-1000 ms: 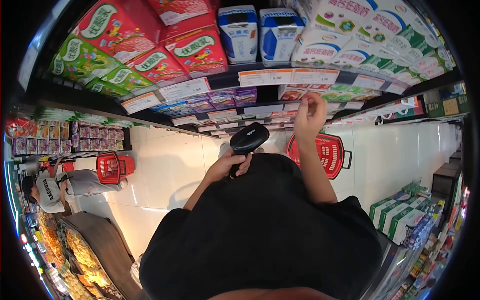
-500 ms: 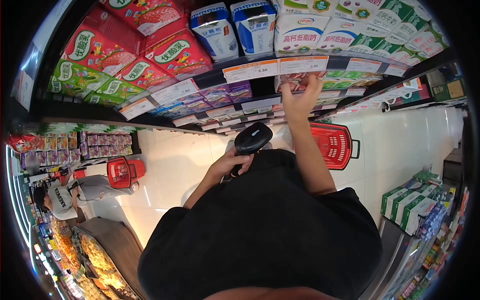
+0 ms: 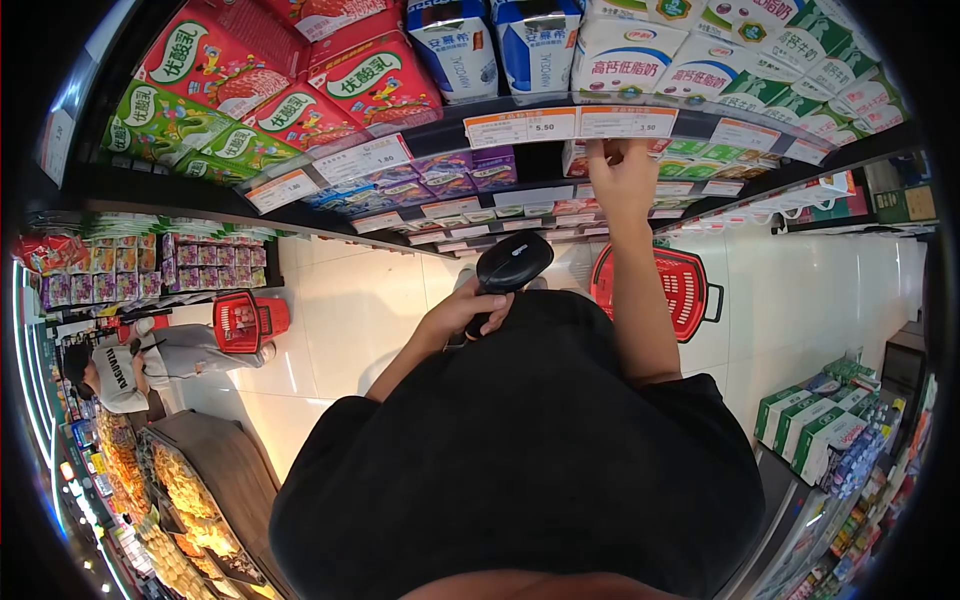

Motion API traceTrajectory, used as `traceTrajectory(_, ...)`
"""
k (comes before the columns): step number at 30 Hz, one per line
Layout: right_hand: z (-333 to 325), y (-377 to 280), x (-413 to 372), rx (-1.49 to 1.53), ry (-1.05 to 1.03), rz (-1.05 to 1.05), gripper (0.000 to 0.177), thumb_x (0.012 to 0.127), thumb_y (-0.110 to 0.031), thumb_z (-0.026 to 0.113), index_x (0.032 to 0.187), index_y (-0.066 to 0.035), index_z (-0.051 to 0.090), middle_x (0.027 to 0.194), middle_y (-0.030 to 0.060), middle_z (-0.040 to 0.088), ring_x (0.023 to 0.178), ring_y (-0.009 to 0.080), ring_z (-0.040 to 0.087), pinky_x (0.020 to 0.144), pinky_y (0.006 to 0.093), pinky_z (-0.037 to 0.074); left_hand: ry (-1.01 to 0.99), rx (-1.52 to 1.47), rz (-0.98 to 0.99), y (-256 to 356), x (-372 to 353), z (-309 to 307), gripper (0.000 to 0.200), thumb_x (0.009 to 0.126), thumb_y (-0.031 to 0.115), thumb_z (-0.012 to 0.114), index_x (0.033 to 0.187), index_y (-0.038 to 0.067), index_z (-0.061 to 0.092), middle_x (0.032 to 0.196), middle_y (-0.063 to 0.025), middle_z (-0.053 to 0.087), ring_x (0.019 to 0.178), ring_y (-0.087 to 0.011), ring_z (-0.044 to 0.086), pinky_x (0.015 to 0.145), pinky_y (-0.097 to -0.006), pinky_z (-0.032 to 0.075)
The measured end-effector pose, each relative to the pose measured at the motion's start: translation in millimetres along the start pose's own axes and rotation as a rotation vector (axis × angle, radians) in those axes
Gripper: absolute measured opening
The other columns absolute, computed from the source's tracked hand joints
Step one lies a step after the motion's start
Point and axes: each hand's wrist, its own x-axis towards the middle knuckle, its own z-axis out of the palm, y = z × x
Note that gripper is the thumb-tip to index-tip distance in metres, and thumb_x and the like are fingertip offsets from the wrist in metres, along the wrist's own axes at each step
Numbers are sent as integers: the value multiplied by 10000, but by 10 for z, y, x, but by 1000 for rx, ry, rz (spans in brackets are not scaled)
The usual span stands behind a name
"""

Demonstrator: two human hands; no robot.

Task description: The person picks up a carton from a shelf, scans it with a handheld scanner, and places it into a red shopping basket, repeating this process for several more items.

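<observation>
My left hand (image 3: pixel 470 309) is closed around the handle of a black handheld scanner (image 3: pixel 515 260), held in front of my body with its head towards the shelf. My right hand (image 3: pixel 625 180) reaches into the shelf level below the price labels. Its fingers are bent over a small red-and-white carton (image 3: pixel 575 160), and the shelf edge partly hides the fingertips. Purple cartons (image 3: pixel 492 168) stand left of this hand, beyond a dark gap. To its right are green-and-white cartons (image 3: pixel 690 148).
Above the price labels (image 3: pixel 522 127) stand white milk cartons (image 3: pixel 625 62), blue-and-white cartons (image 3: pixel 537 55) and red drink boxes (image 3: pixel 370 80). A red shopping basket (image 3: pixel 675 290) is on the floor (image 3: pixel 340 310) beneath my right arm. At left, another person (image 3: pixel 125 375) is near a red basket (image 3: pixel 240 322).
My right hand has moved slightly, its fingers drawing closer together over the carton. The view has shifted a little, and the scanner stays in my left hand.
</observation>
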Motion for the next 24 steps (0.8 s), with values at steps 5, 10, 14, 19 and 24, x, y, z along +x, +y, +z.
traceTrajectory(5, -9, -24, -29, -7, 3, -26, 379, 797, -266, 729, 1038, -12, 583, 598, 72, 647, 531, 278, 654, 519, 379, 517, -8, 2, 7, 8, 12, 6, 433, 911, 228, 623, 1255, 16, 467, 658, -25, 481, 471, -92, 476, 459, -227, 394)
traceTrajectory(10, 4, 28, -22, 1, 31, -71, 380, 796, -279, 727, 1028, -12, 587, 595, 74, 649, 509, 278, 648, 496, 386, 513, -10, -46, -13, 0, 27, -11, 518, 909, 216, 618, 1335, 3, 413, 655, -21, 474, 471, -93, 473, 455, -227, 394)
traceTrajectory(14, -8, 39, 19, -48, 0, -77, 375, 795, -285, 719, 1025, -19, 590, 589, 76, 649, 513, 288, 650, 508, 398, 520, 14, -46, -17, 43, 15, 38, 491, 907, 224, 622, 1303, 3, 433, 653, -21, 473, 470, -93, 473, 452, -229, 394)
traceTrajectory(19, 33, 88, 41, -73, 2, -85, 388, 793, -313, 712, 1019, -22, 592, 613, 82, 663, 536, 298, 660, 532, 412, 529, 0, -24, -2, 4, 10, -8, 433, 912, 237, 621, 1242, 7, 460, 653, -21, 473, 469, -91, 473, 447, -227, 390)
traceTrajectory(24, 86, 93, 28, -4, 14, -55, 382, 796, -301, 710, 1020, -23, 573, 659, 87, 677, 559, 295, 666, 552, 400, 531, -7, -43, -2, -24, 11, -28, 442, 917, 223, 611, 1263, 3, 447, 652, -22, 475, 470, -91, 477, 446, -229, 393)
